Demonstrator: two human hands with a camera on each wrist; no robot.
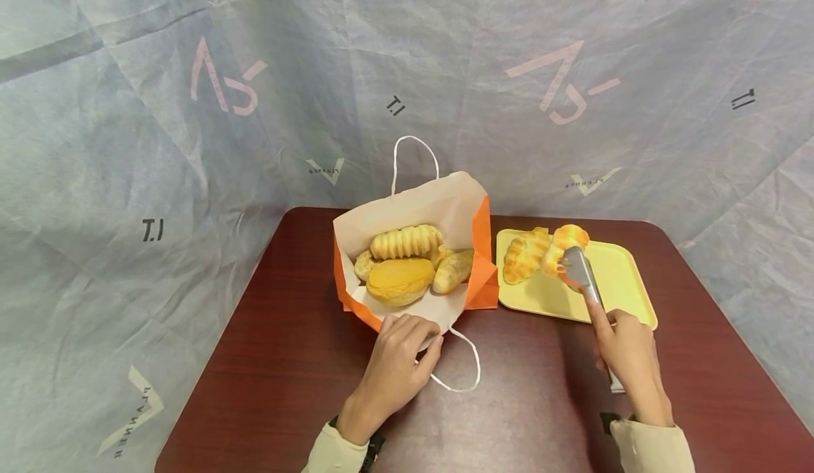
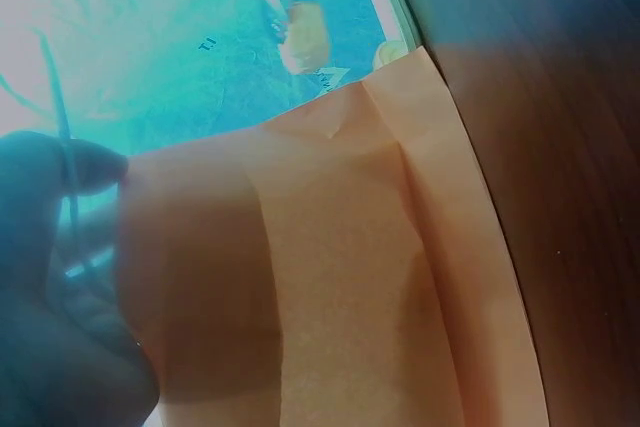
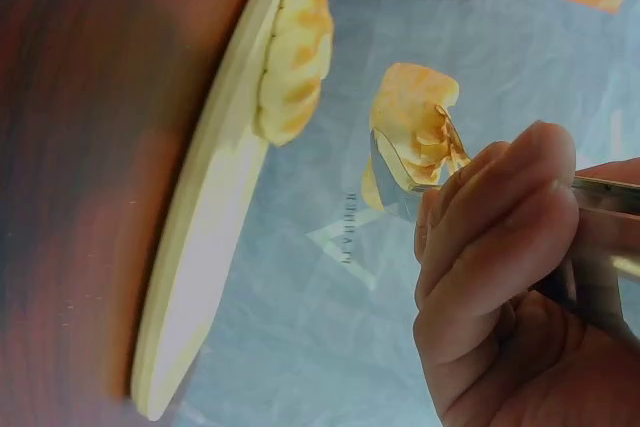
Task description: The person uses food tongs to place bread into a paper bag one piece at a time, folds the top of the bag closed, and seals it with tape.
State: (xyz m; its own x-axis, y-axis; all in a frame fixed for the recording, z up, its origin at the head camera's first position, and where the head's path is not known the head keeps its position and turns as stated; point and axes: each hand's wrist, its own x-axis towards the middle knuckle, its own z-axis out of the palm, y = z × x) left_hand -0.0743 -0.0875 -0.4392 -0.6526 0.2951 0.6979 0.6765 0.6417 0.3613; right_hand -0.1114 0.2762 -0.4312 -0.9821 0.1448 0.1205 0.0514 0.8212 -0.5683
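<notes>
My right hand (image 1: 626, 353) grips metal tongs (image 1: 591, 285), whose tips pinch a golden, curved bread piece (image 1: 570, 236). In the right wrist view that bread piece (image 3: 410, 92) hangs apart from the yellow tray (image 3: 190, 277). A ridged bread (image 1: 524, 255) lies on the tray's left part. My left hand (image 1: 397, 367) holds the near rim of an orange paper bag (image 1: 481, 232) with a white inside, its thumb and fingers pinching the edge in the left wrist view. Inside the bag are a spiral bread (image 1: 405, 242), an oval bun (image 1: 399, 280) and a longish roll (image 1: 453, 272); others are partly hidden.
The bag stands mid-table, mouth tilted towards me, just left of the tray. One white cord handle (image 1: 415, 138) stands up at the back; another (image 1: 477, 367) lies by my left hand. A grey printed sheet (image 1: 286, 70) hangs behind the dark red table (image 1: 273, 360).
</notes>
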